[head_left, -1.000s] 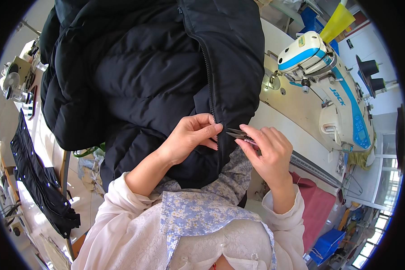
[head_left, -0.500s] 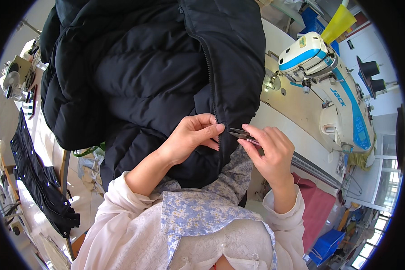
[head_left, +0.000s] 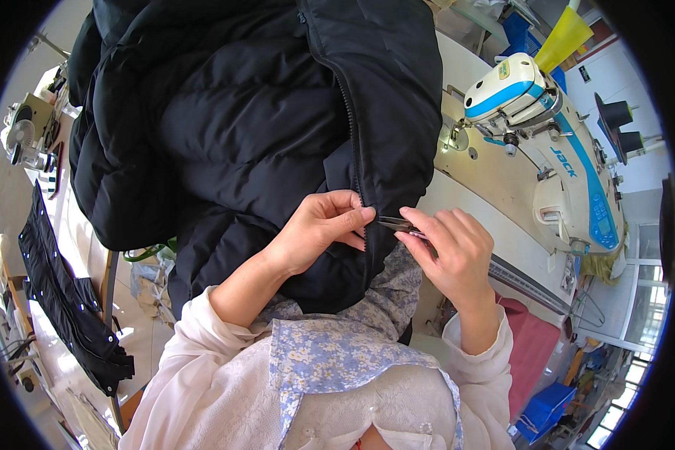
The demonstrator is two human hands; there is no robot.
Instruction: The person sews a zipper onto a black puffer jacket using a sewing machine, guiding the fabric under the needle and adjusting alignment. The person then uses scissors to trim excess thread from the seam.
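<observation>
Pinching a black jacket [head_left: 240,120] at its zipper [head_left: 354,154], with small snips [head_left: 399,224] held just to its right.
The left hand [head_left: 324,225] grips the zipper's edge between thumb and fingers; just right of the zipper, the right hand [head_left: 454,244] has the snips in a fingertip pinch. Their long axis lies crosswise to the zipper, tips pointing left toward it and tilted slightly away from the person. Most of the jacket spreads left of the zipper. A slip of the right hand could nick the jacket or the left thumb, the tips being so near both; a loosened left pinch could let the zipper shift under the blades. The tips look tiny against black, so whether they touch the jacket is hard to say.
</observation>
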